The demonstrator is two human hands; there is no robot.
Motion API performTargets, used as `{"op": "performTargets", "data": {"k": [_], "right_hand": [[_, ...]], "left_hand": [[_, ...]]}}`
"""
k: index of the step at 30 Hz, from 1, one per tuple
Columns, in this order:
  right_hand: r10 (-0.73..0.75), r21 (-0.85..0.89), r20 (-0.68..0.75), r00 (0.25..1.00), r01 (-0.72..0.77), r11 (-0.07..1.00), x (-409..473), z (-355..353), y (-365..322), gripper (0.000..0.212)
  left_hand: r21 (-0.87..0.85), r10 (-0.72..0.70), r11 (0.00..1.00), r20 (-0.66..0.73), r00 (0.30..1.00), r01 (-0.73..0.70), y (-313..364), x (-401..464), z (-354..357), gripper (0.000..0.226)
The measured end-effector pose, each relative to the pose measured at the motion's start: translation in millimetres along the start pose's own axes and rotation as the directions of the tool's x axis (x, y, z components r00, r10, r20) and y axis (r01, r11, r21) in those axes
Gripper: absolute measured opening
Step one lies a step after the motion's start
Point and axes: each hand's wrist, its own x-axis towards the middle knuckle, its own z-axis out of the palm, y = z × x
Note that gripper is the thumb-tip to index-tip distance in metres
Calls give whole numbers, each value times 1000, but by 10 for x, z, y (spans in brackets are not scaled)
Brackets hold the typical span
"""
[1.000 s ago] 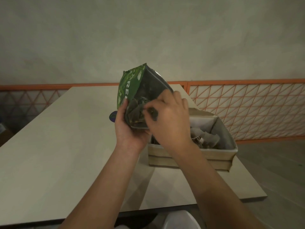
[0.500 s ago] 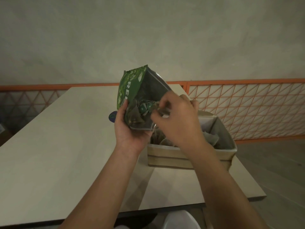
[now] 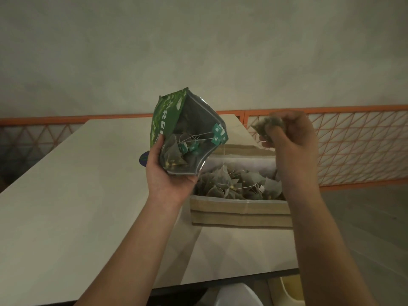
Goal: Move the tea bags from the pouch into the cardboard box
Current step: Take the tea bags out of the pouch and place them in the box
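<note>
My left hand (image 3: 169,173) grips a green foil pouch (image 3: 176,120) from below, its open mouth tilted toward me. Pyramid tea bags with green tags (image 3: 183,149) show inside it, and strings trail out over the pouch's right rim. My right hand (image 3: 289,142) is raised above the right half of the cardboard box (image 3: 240,212) and pinches a tea bag (image 3: 270,124) in its fingertips. The box stands on the table just right of the pouch and holds several tea bags (image 3: 238,184) in a pile.
The pale table (image 3: 77,195) stretches left and toward me; its right edge runs close to the box. An orange lattice railing (image 3: 353,146) stands behind and right. A small dark round object (image 3: 143,159) peeks from behind my left hand. White and yellow seats (image 3: 238,294) sit below the table's near edge.
My right hand has come out of the pouch mouth and swung right and up, carrying a tea bag over the box. My left hand keeps the pouch nearly still.
</note>
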Motion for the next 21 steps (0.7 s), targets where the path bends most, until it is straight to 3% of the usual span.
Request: {"op": "performTargets", "data": {"k": [3, 8, 13, 17, 21], "right_hand": [[65, -10, 25, 998, -65, 998, -35, -30, 45, 20], [226, -213, 116, 967, -198, 957, -114, -26, 169, 21], [37, -612, 109, 993, 38, 790, -69, 73, 227, 24], [-8, -485, 80, 997, 46, 873, -35, 133, 142, 12], [40, -155, 7, 999, -38, 987, 27, 126, -39, 16]], "left_hand": [[11, -4, 1000, 6, 1000, 4, -15, 21, -8, 53], [3, -5, 1000, -3, 1000, 5, -35, 8, -3, 54], [13, -6, 1000, -16, 1000, 6, -37, 0, 9, 58], [14, -11, 1000, -23, 1000, 12, -23, -10, 6, 56], [14, -7, 1000, -14, 1000, 7, -2, -15, 1, 53]]}}
